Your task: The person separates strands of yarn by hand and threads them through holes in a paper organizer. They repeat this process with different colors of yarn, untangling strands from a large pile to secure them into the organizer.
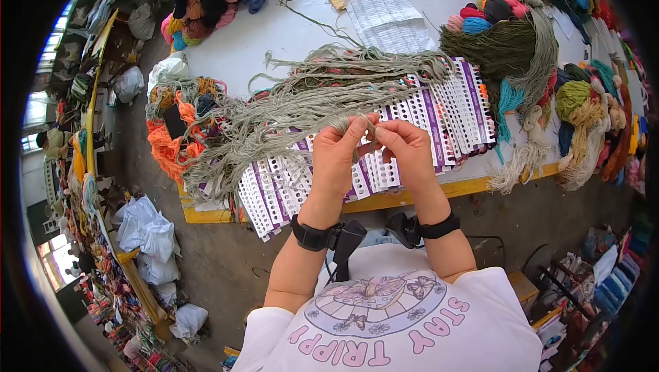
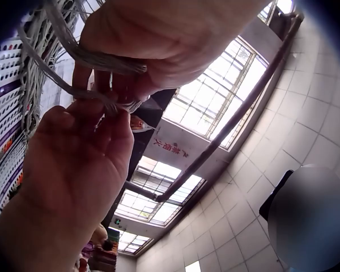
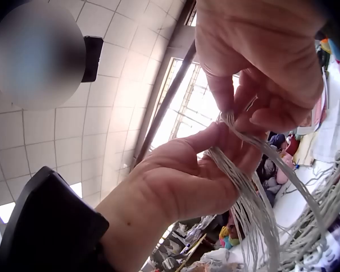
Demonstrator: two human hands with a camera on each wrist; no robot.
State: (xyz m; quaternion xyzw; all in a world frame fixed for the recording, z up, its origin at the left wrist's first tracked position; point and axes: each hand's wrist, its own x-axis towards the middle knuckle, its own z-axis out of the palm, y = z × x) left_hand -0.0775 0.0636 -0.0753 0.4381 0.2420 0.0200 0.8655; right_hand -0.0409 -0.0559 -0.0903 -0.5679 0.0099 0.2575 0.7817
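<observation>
Left hand [image 1: 334,154] and right hand [image 1: 409,149], each grip pinched on one end of the grey-green yarn hank [image 1: 302,101] trailing over punched sample cards [image 1: 439,114] on the desk [image 1: 274,36]; soft, light, tangle-prone strands, probably best held bunched near the ends.

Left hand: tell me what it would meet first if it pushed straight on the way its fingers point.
Probably the right hand: the left hand pinches the grey-green yarn bundle with fingertips against it. Depth beyond is unclear.
</observation>
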